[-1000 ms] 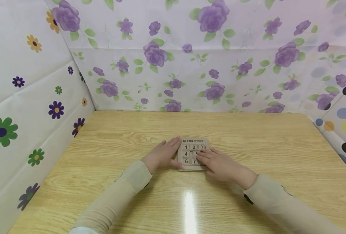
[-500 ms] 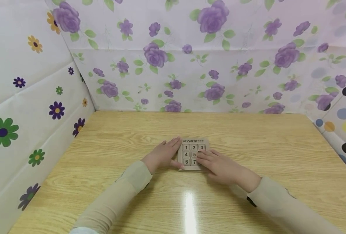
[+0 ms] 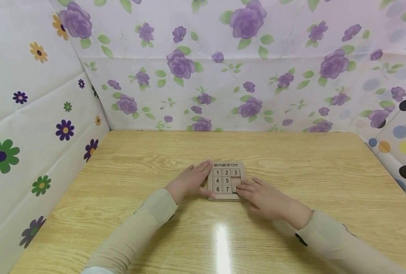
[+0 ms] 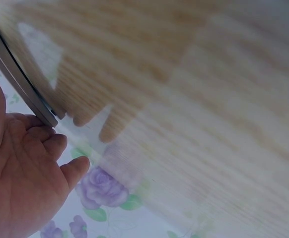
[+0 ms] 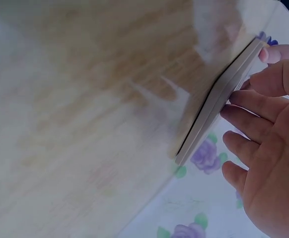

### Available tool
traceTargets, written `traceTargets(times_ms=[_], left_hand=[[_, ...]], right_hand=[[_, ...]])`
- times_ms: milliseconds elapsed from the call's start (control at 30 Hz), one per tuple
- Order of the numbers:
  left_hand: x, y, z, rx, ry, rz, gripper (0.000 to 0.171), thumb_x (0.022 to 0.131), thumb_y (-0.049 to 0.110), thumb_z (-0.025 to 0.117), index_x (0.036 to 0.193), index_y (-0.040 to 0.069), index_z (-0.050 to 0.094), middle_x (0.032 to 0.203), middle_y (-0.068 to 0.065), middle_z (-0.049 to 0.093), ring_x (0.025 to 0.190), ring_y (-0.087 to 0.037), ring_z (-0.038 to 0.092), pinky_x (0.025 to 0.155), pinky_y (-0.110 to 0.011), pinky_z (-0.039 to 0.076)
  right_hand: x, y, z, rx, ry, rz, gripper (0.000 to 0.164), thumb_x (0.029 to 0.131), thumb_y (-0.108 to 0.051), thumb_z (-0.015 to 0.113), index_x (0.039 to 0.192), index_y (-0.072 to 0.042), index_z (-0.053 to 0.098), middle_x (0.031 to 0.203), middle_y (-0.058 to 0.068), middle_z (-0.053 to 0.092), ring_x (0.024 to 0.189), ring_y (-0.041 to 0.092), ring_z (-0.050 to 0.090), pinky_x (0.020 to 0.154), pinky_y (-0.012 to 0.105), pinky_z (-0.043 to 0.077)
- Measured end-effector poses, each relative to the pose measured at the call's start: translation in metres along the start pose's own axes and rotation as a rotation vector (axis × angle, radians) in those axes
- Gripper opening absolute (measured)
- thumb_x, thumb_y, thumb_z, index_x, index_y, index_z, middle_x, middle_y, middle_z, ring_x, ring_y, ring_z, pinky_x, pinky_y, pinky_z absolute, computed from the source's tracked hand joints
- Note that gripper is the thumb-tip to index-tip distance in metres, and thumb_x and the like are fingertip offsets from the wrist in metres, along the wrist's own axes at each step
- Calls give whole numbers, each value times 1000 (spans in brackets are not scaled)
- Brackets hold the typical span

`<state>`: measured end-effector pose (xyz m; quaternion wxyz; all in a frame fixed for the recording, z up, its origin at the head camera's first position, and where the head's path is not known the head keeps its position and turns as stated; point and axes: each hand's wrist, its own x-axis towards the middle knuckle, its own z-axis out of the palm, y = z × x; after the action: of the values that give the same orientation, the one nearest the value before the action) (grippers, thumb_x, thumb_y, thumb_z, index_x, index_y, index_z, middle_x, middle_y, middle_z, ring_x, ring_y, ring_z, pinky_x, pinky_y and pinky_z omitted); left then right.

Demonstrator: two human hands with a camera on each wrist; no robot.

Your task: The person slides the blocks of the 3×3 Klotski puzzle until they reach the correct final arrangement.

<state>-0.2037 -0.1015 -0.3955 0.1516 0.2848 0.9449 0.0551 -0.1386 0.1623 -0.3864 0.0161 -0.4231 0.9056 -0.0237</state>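
A number sliding puzzle [image 3: 223, 197] lies flat on the table, with black numerals on its square tiles. Rows 1-2-3 and 4-5 show, plus 6 and 7 below; a gap sits right of the 5. My left hand [image 3: 191, 180] rests along the puzzle's left side, fingers at the upper edge and thumb on the lower left corner. Extended fingertips of my right hand [image 3: 262, 196] touch the bottom right tile [image 3: 235, 187], mostly covering it. In the right wrist view, the right fingers [image 5: 251, 119] reach over the puzzle's edge [image 5: 219, 96]. Only the puzzle's edge [image 4: 23, 77] appears in the left wrist view.
The wood-grain table [image 3: 148, 152] is glossy, with a bright reflection [image 3: 222, 243] in front of the puzzle. A purple-flowered sheet [image 3: 189, 91] hangs behind it. Patterned sheets close off the left [image 3: 35, 125] and right [image 3: 405, 114] sides.
The 5 tile has slid left against the 4, leaving a gap at the right of the middle row. My right hand has shifted down and right to the bottom right tile. My left hand stays put.
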Motion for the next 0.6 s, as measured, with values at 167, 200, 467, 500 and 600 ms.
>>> traceTargets(times_ms=[167, 200, 467, 500, 600], left_hand=[[-1, 0, -1, -11, -4, -2, 111, 76, 68, 59, 154, 9, 6, 161, -5, 3, 148, -18, 7, 121, -43, 12], [-1, 0, -1, -17, -3, -2, 111, 76, 68, 59, 154, 9, 7, 161, -5, 3, 148, -18, 7, 120, -44, 12], [-1, 1, -1, -24, 4, -1, 111, 75, 67, 61, 154, 8, 8, 161, -6, 5, 148, -18, 8, 120, -44, 12], [-1, 0, -1, -22, 5, -1, 111, 75, 67, 61, 154, 8, 9, 161, -6, 5, 148, -18, 9, 120, -44, 13], [-1, 0, -1, -19, 10, 1, 111, 75, 67, 61, 154, 8, 9, 160, -6, 6, 148, -19, 10, 120, -44, 14]], right_hand=[[5, 5, 0, 18, 0, 11, 51, 85, -12, 59, 133, 3, 52, 140, 17, 50, 133, 37, 41, 111, 56, 29], [6, 6, 1, 20, 1, 14, 51, 85, -12, 60, 133, 3, 52, 140, 17, 50, 134, 37, 41, 112, 56, 29], [12, 13, 3, 21, 16, 38, 51, 85, -12, 57, 134, 1, 52, 141, 16, 49, 135, 36, 40, 112, 55, 28], [13, 13, 3, 19, 15, 40, 50, 85, -12, 56, 134, 1, 52, 141, 16, 50, 135, 36, 40, 112, 55, 28], [13, 12, 1, 16, 9, 47, 50, 86, -11, 55, 134, 1, 52, 141, 16, 49, 135, 36, 39, 112, 55, 28]])
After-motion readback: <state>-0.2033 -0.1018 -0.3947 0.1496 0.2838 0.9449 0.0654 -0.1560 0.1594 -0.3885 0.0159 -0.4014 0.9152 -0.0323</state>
